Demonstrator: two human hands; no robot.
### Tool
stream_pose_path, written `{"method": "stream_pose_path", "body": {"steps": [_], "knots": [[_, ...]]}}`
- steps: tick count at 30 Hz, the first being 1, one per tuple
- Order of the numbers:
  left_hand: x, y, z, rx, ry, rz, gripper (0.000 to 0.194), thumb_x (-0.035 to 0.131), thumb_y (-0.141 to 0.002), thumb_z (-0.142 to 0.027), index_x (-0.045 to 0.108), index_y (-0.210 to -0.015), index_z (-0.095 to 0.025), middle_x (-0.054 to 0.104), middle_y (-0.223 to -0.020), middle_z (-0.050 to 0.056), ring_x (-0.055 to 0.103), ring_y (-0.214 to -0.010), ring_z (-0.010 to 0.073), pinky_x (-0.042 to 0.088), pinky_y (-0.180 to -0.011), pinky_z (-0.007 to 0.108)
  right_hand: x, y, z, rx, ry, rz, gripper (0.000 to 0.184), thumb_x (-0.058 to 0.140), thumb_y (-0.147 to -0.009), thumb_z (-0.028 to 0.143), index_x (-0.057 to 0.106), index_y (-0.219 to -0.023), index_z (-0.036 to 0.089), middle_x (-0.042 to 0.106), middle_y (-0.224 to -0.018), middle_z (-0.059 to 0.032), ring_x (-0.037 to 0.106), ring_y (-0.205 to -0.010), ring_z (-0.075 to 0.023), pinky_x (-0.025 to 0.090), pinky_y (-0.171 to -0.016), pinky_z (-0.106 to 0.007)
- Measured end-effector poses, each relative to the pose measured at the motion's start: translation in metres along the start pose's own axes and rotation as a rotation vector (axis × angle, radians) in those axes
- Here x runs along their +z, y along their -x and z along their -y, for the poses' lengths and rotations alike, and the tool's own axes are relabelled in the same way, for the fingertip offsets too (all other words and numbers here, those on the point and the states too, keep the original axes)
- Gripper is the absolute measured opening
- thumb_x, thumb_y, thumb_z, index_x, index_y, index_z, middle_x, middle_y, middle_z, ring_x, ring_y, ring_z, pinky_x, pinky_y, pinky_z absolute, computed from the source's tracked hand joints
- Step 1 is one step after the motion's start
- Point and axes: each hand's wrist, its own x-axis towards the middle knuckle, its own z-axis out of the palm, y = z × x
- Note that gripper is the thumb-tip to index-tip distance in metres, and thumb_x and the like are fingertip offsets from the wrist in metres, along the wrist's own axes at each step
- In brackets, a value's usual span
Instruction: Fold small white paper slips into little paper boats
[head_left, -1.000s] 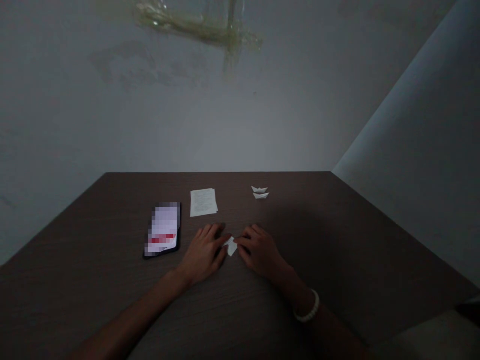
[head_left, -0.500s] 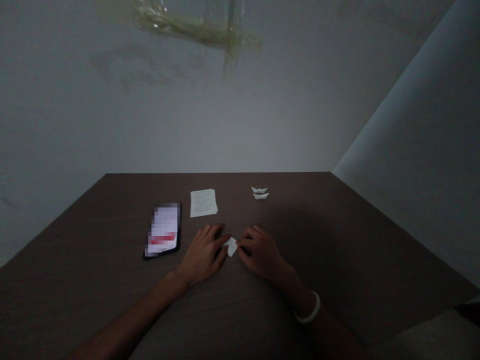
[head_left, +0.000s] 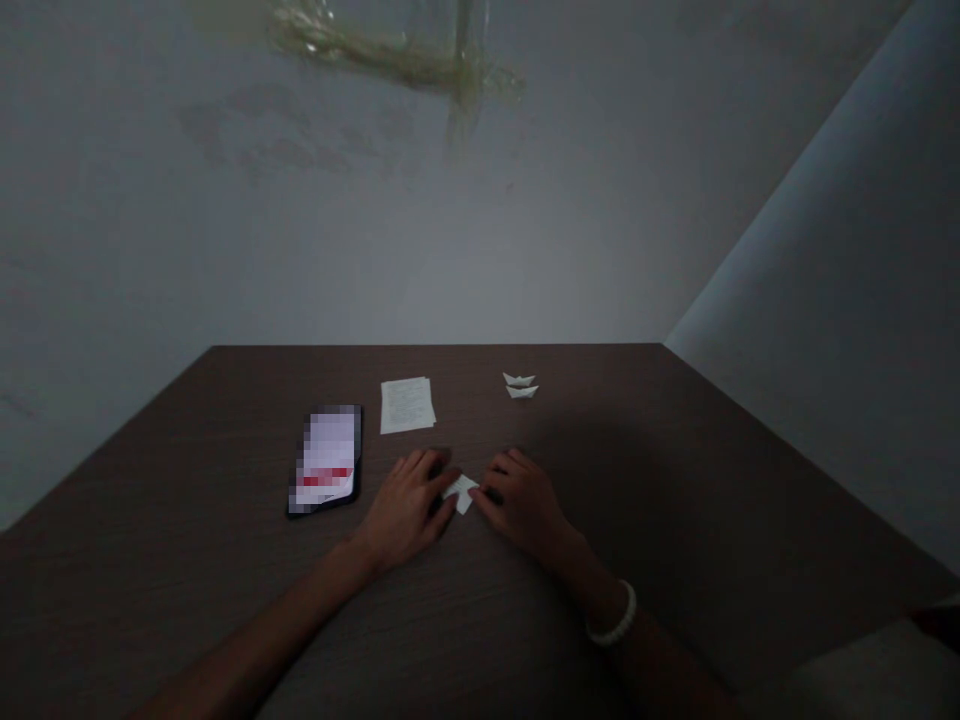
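Note:
A small folded piece of white paper lies on the table between my two hands. My left hand is closed on its left side, index finger on the upper edge and thumb lower down. On the other side, my right hand grips the paper's right edge, the thumb tip pressed against it and the fingers curled. A beaded white bracelet circles my right wrist. Beyond the hands, two small paper boats sit close together.
The dark wooden table meets a stained grey wall at its back edge. Left of my left hand lies a phone with a lit, blurred screen. A stack of printed paper sheets rests behind it to the right.
My right thumb has shifted slightly left and down over the paper, and a little more of its upper right corner shows. My left hand has barely moved.

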Motion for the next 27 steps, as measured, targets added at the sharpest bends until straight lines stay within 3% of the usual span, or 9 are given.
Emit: {"method": "stream_pose_path", "body": {"steps": [4,9,19,27], "knots": [[-0.001,0.0,0.0,-0.013,0.0,-0.02,0.03,0.05,-0.09,-0.029,0.063,-0.115,-0.018,0.054,-0.115,0.012,0.047,-0.104,0.0283,0.043,-0.088,0.044,0.0,-0.001,0.001,-0.004,-0.031,0.016,0.011,0.06,-0.089,0.028,0.067,-0.091,0.019,0.06,-0.094,-0.0054,0.051,-0.093,-0.0196,0.041,-0.082,-0.032],[-0.001,0.0,0.0,-0.02,0.025,-0.049,0.026,0.051,-0.09,-0.029,0.067,-0.107,-0.019,0.055,-0.111,0.011,0.047,-0.103,0.0275,0.043,-0.087,0.043,-0.001,-0.002,0.003,-0.031,-0.032,0.066,0.024,0.056,-0.091,0.025,0.065,-0.113,0.025,0.057,-0.101,-0.0061,0.05,-0.096,-0.0202,0.039,-0.082,-0.034],[-0.006,0.0,-0.002,0.023,0.002,-0.046,0.025,0.049,-0.091,-0.028,0.071,-0.091,-0.018,0.056,-0.095,0.009,0.049,-0.092,0.0243,0.044,-0.08,0.039,-0.005,-0.002,0.008,-0.002,-0.001,0.076,0.024,0.053,-0.093,0.027,0.066,-0.113,0.028,0.056,-0.1,-0.0057,0.048,-0.095,-0.0202,0.035,-0.081,-0.034],[-0.021,-0.002,0.0,0.109,-0.008,0.07,0.028,0.048,-0.089,-0.025,0.07,-0.074,-0.018,0.057,-0.083,0.008,0.051,-0.087,0.0233,0.045,-0.076,0.038,-0.004,-0.003,0.008,0.006,0.0,0.079,0.024,0.055,-0.092,0.027,0.066,-0.113,0.029,0.055,-0.099,-0.0054,0.047,-0.096,-0.0201,0.035,-0.081,-0.033]]}}
